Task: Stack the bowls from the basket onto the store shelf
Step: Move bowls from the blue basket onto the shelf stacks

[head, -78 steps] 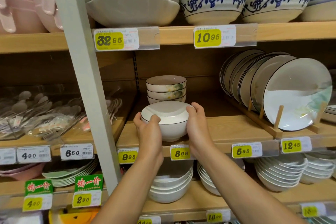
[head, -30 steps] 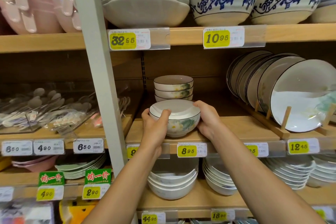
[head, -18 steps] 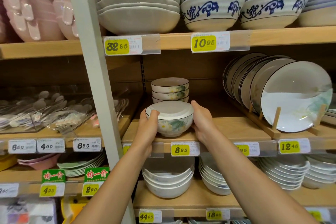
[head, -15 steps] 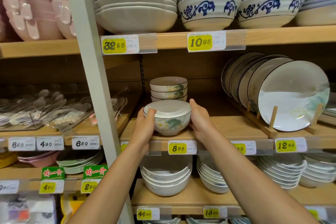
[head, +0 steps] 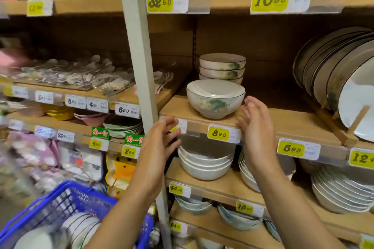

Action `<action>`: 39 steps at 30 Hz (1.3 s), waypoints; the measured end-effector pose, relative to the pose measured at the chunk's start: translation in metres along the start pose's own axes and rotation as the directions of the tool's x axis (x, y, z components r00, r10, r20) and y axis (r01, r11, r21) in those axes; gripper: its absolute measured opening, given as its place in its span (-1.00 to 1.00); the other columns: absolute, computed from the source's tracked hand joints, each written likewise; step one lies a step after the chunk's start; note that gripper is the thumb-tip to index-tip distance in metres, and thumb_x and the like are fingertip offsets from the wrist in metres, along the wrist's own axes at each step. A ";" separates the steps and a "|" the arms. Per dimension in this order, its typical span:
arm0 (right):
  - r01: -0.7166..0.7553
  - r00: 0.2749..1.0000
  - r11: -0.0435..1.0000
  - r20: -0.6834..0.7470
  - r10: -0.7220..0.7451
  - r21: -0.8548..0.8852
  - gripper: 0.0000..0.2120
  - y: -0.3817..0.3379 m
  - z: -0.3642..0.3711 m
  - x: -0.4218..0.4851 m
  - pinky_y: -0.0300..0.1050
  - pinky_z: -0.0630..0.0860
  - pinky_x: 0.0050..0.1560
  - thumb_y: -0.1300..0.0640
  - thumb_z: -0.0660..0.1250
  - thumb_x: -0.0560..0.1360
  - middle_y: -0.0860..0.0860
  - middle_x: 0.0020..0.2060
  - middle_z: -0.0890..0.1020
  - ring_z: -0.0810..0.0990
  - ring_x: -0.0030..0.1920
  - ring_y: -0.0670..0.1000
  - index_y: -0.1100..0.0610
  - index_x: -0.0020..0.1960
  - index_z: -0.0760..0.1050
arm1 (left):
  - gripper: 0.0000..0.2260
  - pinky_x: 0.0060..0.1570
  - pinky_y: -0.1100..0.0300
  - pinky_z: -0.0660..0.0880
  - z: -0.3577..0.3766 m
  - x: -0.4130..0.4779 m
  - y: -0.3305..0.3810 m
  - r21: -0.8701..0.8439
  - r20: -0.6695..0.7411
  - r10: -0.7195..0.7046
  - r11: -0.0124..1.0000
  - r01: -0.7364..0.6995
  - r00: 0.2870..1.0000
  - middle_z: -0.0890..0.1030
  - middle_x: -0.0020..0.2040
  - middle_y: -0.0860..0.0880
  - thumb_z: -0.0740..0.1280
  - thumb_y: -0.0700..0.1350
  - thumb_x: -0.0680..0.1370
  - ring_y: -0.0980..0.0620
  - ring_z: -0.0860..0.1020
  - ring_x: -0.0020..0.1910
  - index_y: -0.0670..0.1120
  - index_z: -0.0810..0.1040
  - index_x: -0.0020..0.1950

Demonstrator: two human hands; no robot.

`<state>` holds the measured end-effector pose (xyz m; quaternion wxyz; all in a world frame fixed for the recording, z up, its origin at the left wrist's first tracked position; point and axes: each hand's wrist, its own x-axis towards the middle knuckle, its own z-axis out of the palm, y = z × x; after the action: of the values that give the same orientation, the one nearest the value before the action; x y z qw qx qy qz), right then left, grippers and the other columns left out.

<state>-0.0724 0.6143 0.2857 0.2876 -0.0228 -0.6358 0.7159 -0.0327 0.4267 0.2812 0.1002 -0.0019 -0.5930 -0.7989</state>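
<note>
Head view — bowl (head: 215,98) rests on shelf (head: 283,121) — left hand (head: 156,147), right hand (head: 256,127) near it, fingers (head: 251,105) wide.

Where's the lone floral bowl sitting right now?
Head view, centre: the floral bowl stands on the wooden shelf above the 8.95 price tag, in front of the stack of matching bowls, with the open right hand just right of it.

Glazed ceramic bowl (head: 215,98), smooth and glossy, on a matt, light wood-grain shelf (head: 293,125). Blue plastic mesh basket (head: 87,202); paper price label (head: 218,134) in a clear, glossy plastic strip (head: 194,128). Upright post (head: 139,56): matt pale-grey finish.
</note>
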 end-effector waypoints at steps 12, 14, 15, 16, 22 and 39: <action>-0.234 0.940 0.966 0.279 0.196 0.109 -0.61 0.031 0.073 -0.132 -0.28 0.60 -0.11 0.08 0.05 0.67 0.09 -0.16 0.70 0.70 -0.14 -0.01 0.12 -0.14 0.59 | -0.56 -0.18 0.19 0.60 -0.147 -0.072 -0.007 -0.027 -0.155 -0.158 0.987 0.156 0.975 0.71 -0.09 -0.19 0.00 -0.01 0.68 -0.04 0.68 -0.19 -0.22 0.59 0.01; -0.311 0.905 0.949 0.323 0.278 0.057 -0.58 0.044 0.093 -0.153 -0.22 0.60 -0.13 0.07 0.03 0.68 0.12 -0.22 0.70 0.69 -0.20 0.00 0.17 -0.14 0.58 | -0.57 -0.21 0.20 0.60 -0.177 -0.082 -0.009 -0.023 -0.191 -0.206 0.978 0.205 0.960 0.71 -0.10 -0.19 0.01 -0.02 0.68 -0.02 0.67 -0.24 -0.23 0.59 0.01; -0.339 0.887 0.940 0.341 0.311 0.025 -0.58 0.050 0.105 -0.166 -0.17 0.58 -0.12 0.07 0.02 0.68 0.14 -0.22 0.69 0.69 -0.22 0.00 0.19 -0.14 0.57 | -0.58 -0.23 0.20 0.59 -0.197 -0.087 -0.009 -0.019 -0.214 -0.227 0.973 0.228 0.950 0.71 -0.13 -0.18 0.01 -0.03 0.68 -0.01 0.67 -0.27 -0.23 0.59 -0.01; -0.365 0.870 0.931 0.356 0.340 0.001 -0.57 0.056 0.118 -0.179 -0.17 0.56 -0.13 0.07 0.01 0.68 0.15 -0.23 0.69 0.68 -0.26 -0.01 0.21 -0.15 0.56 | -0.59 -0.26 0.21 0.57 -0.217 -0.093 -0.008 -0.013 -0.234 -0.247 0.968 0.251 0.940 0.71 -0.17 -0.16 0.01 -0.05 0.67 -0.01 0.66 -0.30 -0.23 0.59 -0.02; -0.479 0.795 0.875 0.388 0.466 -0.067 -0.61 0.092 0.195 -0.272 -0.34 0.54 -0.37 0.13 0.05 0.67 0.10 -0.31 0.66 0.64 -0.42 -0.11 0.23 -0.19 0.53 | -0.64 -0.31 0.21 0.53 -0.344 -0.136 0.003 -0.003 -0.371 -0.333 0.934 0.358 0.867 0.71 -0.23 -0.13 0.06 -0.09 0.65 0.00 0.63 -0.33 -0.21 0.59 -0.09; -0.613 0.544 0.648 0.354 0.761 -0.453 -0.73 0.196 0.334 -0.385 -0.08 0.51 -0.17 0.21 0.14 0.60 0.14 -0.25 0.66 0.63 -0.25 0.08 0.25 -0.14 0.57 | -0.78 -0.19 0.15 0.45 -0.533 -0.125 -0.022 0.287 -0.455 -0.431 0.757 0.587 0.779 0.69 -0.18 -0.08 0.15 -0.16 0.58 0.03 0.61 -0.30 -0.17 0.58 0.00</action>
<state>0.0403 0.1402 0.0395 -0.2071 -0.1201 -0.7189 0.6526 0.1474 -0.0524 0.0869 -0.0198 0.3306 -0.6962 -0.6369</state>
